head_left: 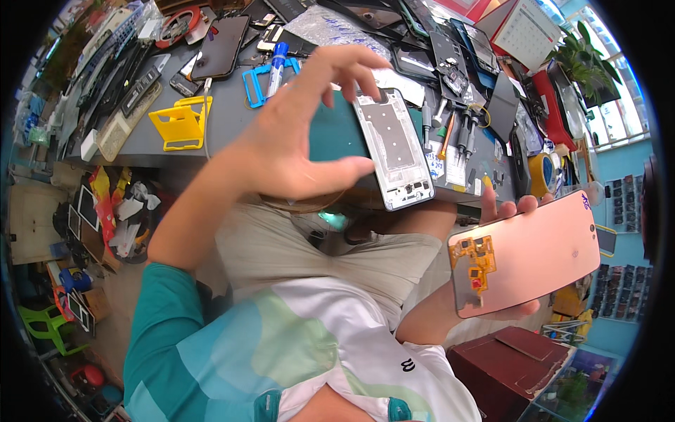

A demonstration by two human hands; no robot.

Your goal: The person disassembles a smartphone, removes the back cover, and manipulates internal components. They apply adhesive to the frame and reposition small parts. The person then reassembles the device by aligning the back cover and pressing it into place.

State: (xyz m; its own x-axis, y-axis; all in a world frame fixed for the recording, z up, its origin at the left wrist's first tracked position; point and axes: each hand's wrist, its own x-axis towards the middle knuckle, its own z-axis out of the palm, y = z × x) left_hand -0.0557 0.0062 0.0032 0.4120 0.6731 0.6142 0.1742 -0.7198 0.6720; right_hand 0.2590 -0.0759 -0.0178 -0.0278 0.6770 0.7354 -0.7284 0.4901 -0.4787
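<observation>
A phone screen assembly (534,257), its pinkish copper back and orange flex circuit facing me, rests in my right hand (508,209). The fingers wrap around its edges from behind. My left hand (295,133) is raised over the table's front edge, thumb and fingers spread in a wide curve. Beside it a silver phone mid-frame (394,148) lies on the green mat (337,130), its lower end reaching past the table edge. The left thumb tip is close to the frame's left edge; I cannot tell whether it touches.
Left of the mat stand a yellow phone stand (179,126) and a blue marker (277,69). Several screwdrivers (464,133) lie to the right. Phones and parts crowd the back of the table (232,133). A dark red box (510,362) is on the floor at lower right.
</observation>
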